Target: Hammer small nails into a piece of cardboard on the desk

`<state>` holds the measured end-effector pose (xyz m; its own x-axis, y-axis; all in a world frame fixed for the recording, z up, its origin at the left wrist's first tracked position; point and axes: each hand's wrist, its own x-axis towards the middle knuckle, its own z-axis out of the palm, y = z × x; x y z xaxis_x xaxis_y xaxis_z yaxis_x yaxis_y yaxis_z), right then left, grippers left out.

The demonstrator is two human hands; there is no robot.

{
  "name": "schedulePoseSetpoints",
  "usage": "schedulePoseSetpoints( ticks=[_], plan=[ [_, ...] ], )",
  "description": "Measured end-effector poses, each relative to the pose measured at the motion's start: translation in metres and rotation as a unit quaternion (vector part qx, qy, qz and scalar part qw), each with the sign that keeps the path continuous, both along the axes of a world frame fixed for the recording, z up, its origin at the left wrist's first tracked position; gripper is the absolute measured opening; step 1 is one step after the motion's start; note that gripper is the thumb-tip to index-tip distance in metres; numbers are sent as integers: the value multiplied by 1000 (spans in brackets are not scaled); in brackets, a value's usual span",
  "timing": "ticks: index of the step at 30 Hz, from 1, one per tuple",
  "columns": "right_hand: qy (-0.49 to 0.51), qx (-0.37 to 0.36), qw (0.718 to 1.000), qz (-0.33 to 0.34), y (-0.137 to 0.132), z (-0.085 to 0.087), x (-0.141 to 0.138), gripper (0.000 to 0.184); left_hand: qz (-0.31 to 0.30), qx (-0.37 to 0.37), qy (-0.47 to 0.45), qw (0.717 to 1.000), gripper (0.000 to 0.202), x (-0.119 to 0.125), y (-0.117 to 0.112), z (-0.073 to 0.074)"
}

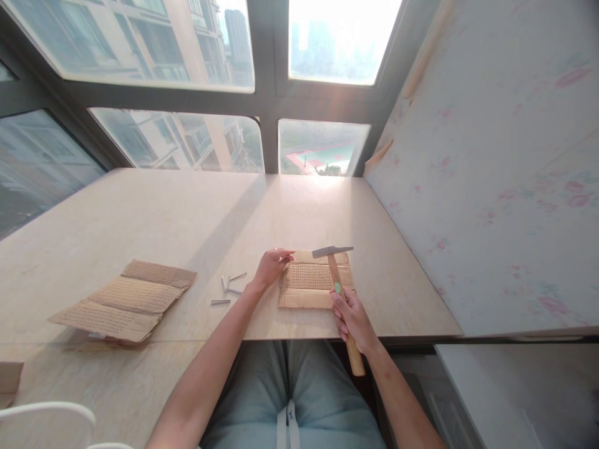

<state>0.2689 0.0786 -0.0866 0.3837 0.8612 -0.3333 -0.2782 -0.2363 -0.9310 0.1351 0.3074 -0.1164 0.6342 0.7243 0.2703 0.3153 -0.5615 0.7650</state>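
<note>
Grasping a hammer (334, 271) over cardboard (306, 277) on a table (299, 212).
Closing the right hand (350, 315) round the hammer beside the cardboard's lower right corner; bending the left hand (272, 266) at its upper left corner, near loose nails (220, 302), impossible to tell whether pinching anything.

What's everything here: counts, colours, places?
counter: one, cream, centre
small cardboard: one, brown, on counter
hammer: one, grey-tan, over small cardboard
nails: several, silver, centre left
large cardboard: one, brown, counter's left
cardboard scrap: one, brown, left edge
tubing: count unclear, white, lower left
window frame: one, grey, beyond counter
buildings: several, beige, outside
wall: one, white, floral, right
panel: one, pale, lower right
trousers: one pair, greenish, bottom centre
left hand: one, fingers at small cardboard's corner
right hand: one, fingers around hammer
</note>
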Motion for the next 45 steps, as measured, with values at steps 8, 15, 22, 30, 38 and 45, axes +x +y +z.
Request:
schedulePoseSetpoints(
  ticks=[8,15,22,30,38,45],
  plan=[
    [-7,1,1000,-4,-2,0,-1,37,34,-44,8,998,23,-3,-9,2],
    [-122,-90,988,5,-11,4,-6,46,-2,-38,52,998,21,-19,-29,9],
    [-206,-163,962,81,-37,2,-6,77,10,-92,7,996,23,-29,-54,23],
    [-176,-159,968,85,-73,-7,-20,77,176,-163,37,970,23,-51,-93,34],
    [-135,-142,980,32,-81,-22,-24,78,139,-297,-5,945,27,-56,-94,27],
    [-107,-108,988,25,-82,-15,-23,66,88,-296,-36,950,38,-50,-91,26]
  ],
)
